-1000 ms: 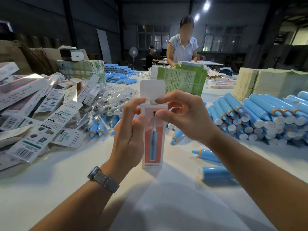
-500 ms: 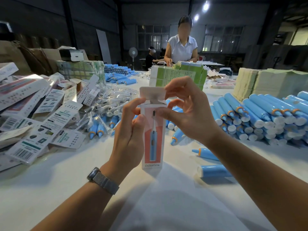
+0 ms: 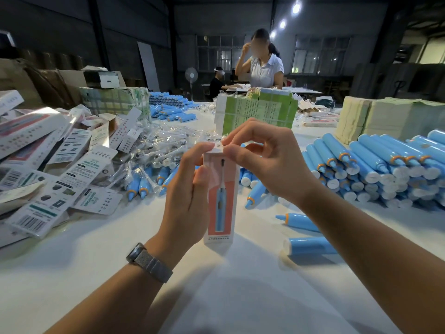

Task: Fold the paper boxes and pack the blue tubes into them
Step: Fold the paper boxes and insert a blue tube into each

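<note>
A tall white and salmon paper box (image 3: 221, 206) printed with a blue toothbrush stands upright on the white table (image 3: 96, 261). My left hand (image 3: 185, 201) grips its left side, thumb at the top edge. My right hand (image 3: 267, 160) pinches the box's top flap (image 3: 218, 147), which lies folded down over the opening. Two loose blue tubes (image 3: 303, 221) (image 3: 310, 245) lie on the table to the right, partly behind my right forearm. A big stack of blue tubes (image 3: 375, 165) fills the right side. What is inside the box is hidden.
Flat printed box blanks (image 3: 55, 189) are heaped at the left, with bagged brush heads (image 3: 154, 150) and more blue tubes (image 3: 139, 184) behind my left hand. Green cartons (image 3: 255, 112) stand behind the box. A person (image 3: 262, 68) stands across the table. Paper stacks (image 3: 375, 116) sit far right.
The top flap stood upright a second ago; my right hand has bent it forward and down over the box's opening. My left hand has kept its hold. The person opposite raised a hand.
</note>
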